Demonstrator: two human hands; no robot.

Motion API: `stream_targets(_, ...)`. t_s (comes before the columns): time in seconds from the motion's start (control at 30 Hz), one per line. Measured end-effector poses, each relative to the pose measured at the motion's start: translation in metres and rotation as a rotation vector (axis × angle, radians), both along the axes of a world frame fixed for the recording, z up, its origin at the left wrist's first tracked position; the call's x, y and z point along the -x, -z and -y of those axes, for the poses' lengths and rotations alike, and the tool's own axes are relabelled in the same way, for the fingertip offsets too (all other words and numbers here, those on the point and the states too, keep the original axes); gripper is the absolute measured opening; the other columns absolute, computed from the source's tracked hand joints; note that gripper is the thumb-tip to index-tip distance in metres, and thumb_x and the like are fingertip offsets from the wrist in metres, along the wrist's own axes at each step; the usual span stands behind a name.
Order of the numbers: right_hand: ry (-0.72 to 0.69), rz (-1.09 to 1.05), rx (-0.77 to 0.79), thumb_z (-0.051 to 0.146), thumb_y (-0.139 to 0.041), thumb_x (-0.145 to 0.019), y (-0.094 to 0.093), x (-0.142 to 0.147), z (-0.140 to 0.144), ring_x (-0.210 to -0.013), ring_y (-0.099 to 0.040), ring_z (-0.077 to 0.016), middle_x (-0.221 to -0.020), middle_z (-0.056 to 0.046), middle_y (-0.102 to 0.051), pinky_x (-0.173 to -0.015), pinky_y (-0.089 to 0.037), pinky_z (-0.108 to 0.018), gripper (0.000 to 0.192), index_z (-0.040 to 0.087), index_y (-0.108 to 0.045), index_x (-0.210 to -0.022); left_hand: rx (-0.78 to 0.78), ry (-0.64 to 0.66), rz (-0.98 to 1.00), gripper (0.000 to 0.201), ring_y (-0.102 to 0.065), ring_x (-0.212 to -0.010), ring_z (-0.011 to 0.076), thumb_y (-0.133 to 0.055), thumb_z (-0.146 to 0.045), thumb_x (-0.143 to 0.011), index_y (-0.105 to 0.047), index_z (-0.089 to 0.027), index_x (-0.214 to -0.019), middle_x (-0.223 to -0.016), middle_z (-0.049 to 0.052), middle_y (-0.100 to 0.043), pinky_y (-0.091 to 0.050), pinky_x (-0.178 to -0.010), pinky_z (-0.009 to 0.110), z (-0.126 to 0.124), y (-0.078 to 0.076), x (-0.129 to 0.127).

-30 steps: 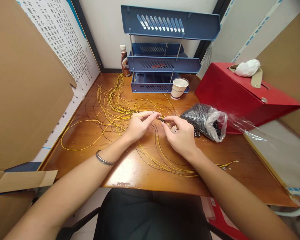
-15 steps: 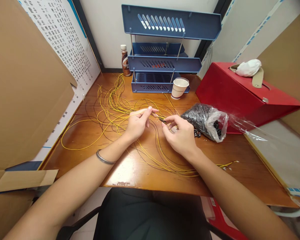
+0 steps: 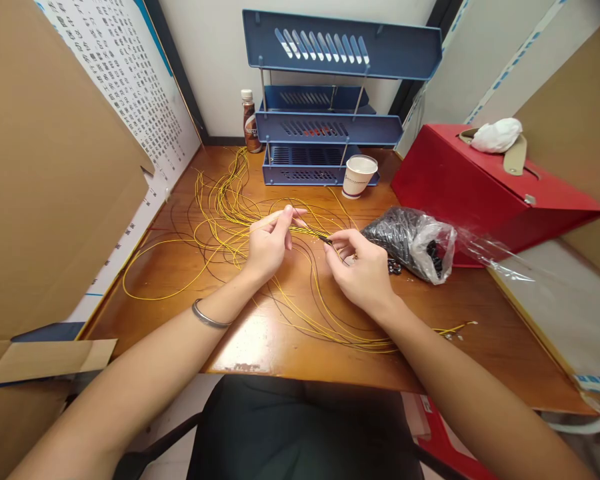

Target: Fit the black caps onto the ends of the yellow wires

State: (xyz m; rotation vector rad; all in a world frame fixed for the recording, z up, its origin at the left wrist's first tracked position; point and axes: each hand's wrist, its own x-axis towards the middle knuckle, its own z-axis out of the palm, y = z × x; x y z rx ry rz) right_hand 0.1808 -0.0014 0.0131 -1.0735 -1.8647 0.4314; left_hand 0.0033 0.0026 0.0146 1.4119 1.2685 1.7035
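Observation:
Thin yellow and dark wires [image 3: 225, 200] lie in loose loops over the wooden table, running behind and under both hands. My left hand [image 3: 270, 243] pinches some of these wires between thumb and fingers. My right hand [image 3: 363, 267] is closed around a small black piece [image 3: 325, 239] at its fingertips, to the right of the left hand. A short stretch of yellow and dark wire [image 3: 305, 231] spans the gap between the hands and meets the black piece. What lies inside the right palm is partly hidden.
A clear plastic bag of small black parts [image 3: 405, 237] lies right of my right hand. Behind stand a paper cup [image 3: 359, 177], a blue tray rack [image 3: 330, 127] and a bottle [image 3: 250, 123]. A red box [image 3: 460, 180] is at right, cardboard [image 3: 45, 187] at left.
My left hand has moved a little to the left, away from the right hand, and more wire shows between them. The right hand stays nearly in place with the black piece.

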Motion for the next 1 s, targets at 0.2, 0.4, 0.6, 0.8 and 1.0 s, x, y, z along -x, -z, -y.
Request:
stream_targets(0.2, -0.037, -0.017, 0.013, 0.028, -0.064, -0.089, 0.0016, -0.0004, 0.0, -0.056, -0.062, -0.0141, -0.073, -0.001, -0.072, -0.059, -0.051, -0.028, 0.011, 0.021, -0.068, -0.095, 0.059, 0.162, -0.136, 0.042, -0.048, -0.044, 0.0094, -0.063, -0.056, -0.092, -0.081, -0.017, -0.087, -0.049, -0.002, -0.059, -0.046, -0.056, 0.025, 0.0028, -0.0015, -0.0009)
stream_targets(0.4, -0.033, -0.006, 0.0, 0.028, -0.065, -0.089, 0.0005, 0.0005, 0.0006, -0.056, -0.062, -0.0142, -0.073, -0.001, -0.072, -0.059, -0.051, -0.029, 0.012, 0.02, -0.069, -0.097, 0.069, 0.221, -0.08, 0.049, -0.047, -0.043, 0.0063, -0.055, -0.057, -0.096, -0.08, -0.015, -0.088, -0.071, 0.004, -0.074, -0.043, -0.051, 0.024, 0.0025, -0.0006, -0.0018)
stream_targets(0.6, -0.035, 0.004, 0.006, 0.028, -0.064, -0.09, 0.0012, -0.0001, 0.0009, -0.057, -0.061, -0.0141, -0.073, -0.001, -0.071, -0.06, -0.051, -0.029, 0.013, 0.02, -0.069, -0.099, 0.035, 0.177, -0.073, 0.051, -0.047, -0.042, 0.0064, -0.056, -0.059, -0.095, -0.079, -0.015, -0.087, -0.073, 0.006, -0.074, -0.042, -0.048, 0.024, 0.0025, -0.0009, -0.0014)
stream_targets(0.8, -0.073, 0.008, -0.001, 0.028, -0.066, -0.091, 0.002, -0.0011, 0.0009, -0.054, -0.058, -0.0119, -0.071, 0.001, -0.068, -0.059, -0.049, -0.027, 0.015, 0.02, -0.069, -0.103, -0.013, 0.12, -0.072, 0.047, -0.047, -0.041, 0.0056, -0.06, -0.057, -0.094, -0.079, -0.015, -0.082, -0.068, 0.004, -0.073, -0.042, -0.047, 0.023, 0.0021, -0.0013, -0.0015)
stream_targets(1.0, -0.158, 0.027, 0.045, 0.027, -0.073, -0.086, 0.0046, -0.0024, 0.0001, -0.053, -0.057, -0.0123, -0.073, 0.003, -0.068, -0.059, -0.049, -0.029, 0.036, 0.021, -0.063, -0.12, -0.018, 0.018, -0.035, 0.046, -0.046, -0.04, 0.004, -0.06, -0.055, -0.094, -0.079, -0.015, -0.086, -0.07, 0.004, -0.073, -0.041, -0.045, 0.021, -0.0013, -0.0002, 0.0007)
